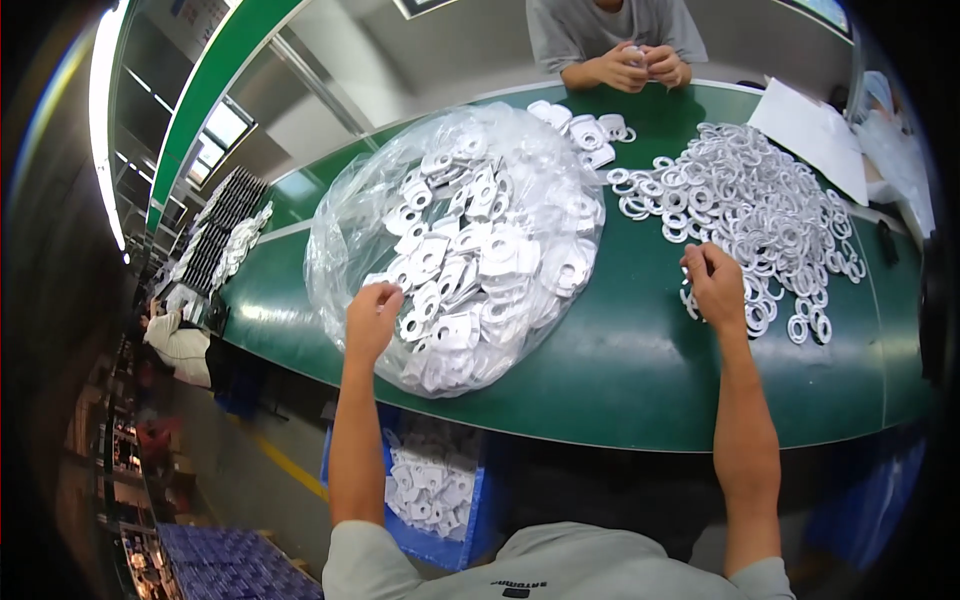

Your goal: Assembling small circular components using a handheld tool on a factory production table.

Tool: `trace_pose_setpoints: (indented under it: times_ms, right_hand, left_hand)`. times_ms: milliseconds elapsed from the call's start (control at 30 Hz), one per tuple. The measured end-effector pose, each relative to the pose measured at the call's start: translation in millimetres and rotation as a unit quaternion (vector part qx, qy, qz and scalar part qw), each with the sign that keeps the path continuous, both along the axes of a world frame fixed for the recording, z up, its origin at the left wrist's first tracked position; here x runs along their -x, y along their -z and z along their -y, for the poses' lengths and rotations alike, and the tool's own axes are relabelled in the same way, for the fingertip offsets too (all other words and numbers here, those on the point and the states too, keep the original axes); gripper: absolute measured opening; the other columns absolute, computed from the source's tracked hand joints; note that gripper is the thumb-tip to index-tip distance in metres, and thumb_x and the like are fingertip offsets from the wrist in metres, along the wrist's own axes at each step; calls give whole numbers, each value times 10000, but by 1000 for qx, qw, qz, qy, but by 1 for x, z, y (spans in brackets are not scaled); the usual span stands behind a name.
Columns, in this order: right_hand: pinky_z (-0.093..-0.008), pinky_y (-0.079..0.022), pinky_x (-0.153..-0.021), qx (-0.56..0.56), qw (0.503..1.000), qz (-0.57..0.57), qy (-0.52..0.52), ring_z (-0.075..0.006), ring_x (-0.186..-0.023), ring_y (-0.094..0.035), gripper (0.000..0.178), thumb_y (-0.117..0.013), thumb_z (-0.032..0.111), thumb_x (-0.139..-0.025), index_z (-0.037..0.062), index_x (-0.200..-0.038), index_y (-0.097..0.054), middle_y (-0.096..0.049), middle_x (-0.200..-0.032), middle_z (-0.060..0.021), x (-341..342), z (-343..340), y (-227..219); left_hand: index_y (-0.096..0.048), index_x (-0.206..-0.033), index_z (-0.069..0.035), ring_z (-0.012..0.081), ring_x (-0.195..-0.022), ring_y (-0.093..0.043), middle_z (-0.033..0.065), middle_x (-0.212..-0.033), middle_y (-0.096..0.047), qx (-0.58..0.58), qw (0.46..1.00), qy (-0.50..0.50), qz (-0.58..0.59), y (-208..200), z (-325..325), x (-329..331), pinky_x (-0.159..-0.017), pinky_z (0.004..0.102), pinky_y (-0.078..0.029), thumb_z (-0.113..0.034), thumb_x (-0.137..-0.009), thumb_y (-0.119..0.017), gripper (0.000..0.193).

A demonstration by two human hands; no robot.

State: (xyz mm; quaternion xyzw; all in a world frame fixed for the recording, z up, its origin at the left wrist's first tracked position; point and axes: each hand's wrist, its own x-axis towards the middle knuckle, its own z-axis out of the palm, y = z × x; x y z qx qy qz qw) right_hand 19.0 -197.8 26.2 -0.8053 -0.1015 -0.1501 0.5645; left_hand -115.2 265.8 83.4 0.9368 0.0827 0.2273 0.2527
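My left hand (373, 322) is at the near left side of a clear plastic bag (335, 250), its fingers curled together. Right at those fingertips are white plastic parts (428, 256), flat pieces with a round hole, heaped in the opened bag. Whether one is pinched in the fingers is hidden. At the near left edge of a big pile of white rings (740, 190), my right hand (716, 284) has its fingers bent inward and closed. Rings lie just under and beside it; what the fingers hold cannot be made out.
The green table (620, 370) carries the bag and the rings. Across it a person (625, 60) handles a small piece, near several loose white parts (585, 132). A white sheet (810, 140) lies far right. Below the table's edge stands a blue bin (478, 510) of white parts.
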Motion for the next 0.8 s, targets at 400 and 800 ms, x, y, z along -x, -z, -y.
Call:
trace_pose_setpoints:
  times_ms: [400, 800]
  right_hand:
    - [-319, -359, -503, -1, 998, 20, 58, -135, -520, -461, 277, -616, 211, -900, -16, -741, -620, -545, -571, -80, -5, 5, -8]
    - [-311, -415, -541, -15, 993, 10, 116, -151, -549, -532, 291, -603, 241, -906, -17, -780, -652, -622, -632, -95, -8, 28, -11]
  left_hand:
    - [-607, -1048, 7, 410, -882, -597, 209, -928, -626, -172, 983, -60, 17, 46, -26, -107, -821, 476, -476, -169, -707, -751, 410]
    - [-553, -1051, -19, 149, -831, -613, 59, -924, -615, 666, 707, 140, 193, 15, 189, -84, -753, 268, -532, 32, -817, -664, 263]
